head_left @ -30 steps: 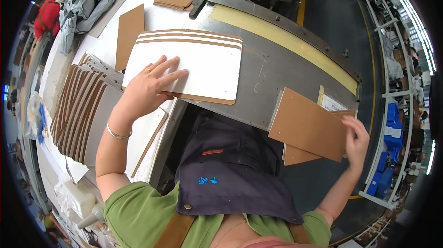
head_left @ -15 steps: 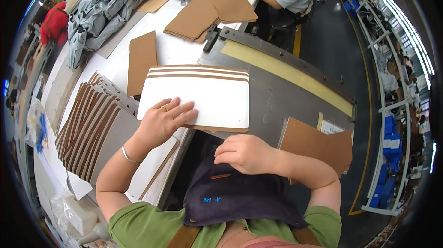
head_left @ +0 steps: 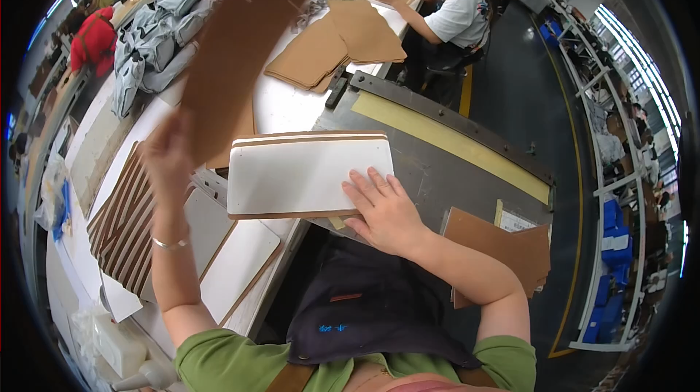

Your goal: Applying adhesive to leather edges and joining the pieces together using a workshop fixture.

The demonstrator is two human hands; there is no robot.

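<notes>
My left hand (head_left: 169,145), blurred by motion, grips the lower end of a brown panel (head_left: 237,49) and holds it raised at a slant. Under my right hand (head_left: 383,210) lies a small stack of white-faced panels (head_left: 299,177) with brown edges; the palm faces down and the fingers are spread near its right end. Left of that stack, a long fanned row of brown-and-white panels (head_left: 124,228) leans on the table. Another white panel (head_left: 237,268) lies between the row and the table's front edge.
A grey metal plate (head_left: 430,151) with a bar and yellow strip extends to the right. Brown pieces (head_left: 503,246) lie at its near right corner, and more brown sheets (head_left: 313,49) farther back. Grey fabric (head_left: 168,35) is heaped far left. A co-worker (head_left: 459,13) sits beyond.
My left hand has left the white-faced stack and now holds a brown panel up to the left. My right hand has moved up onto the stack, which shows fewer layers.
</notes>
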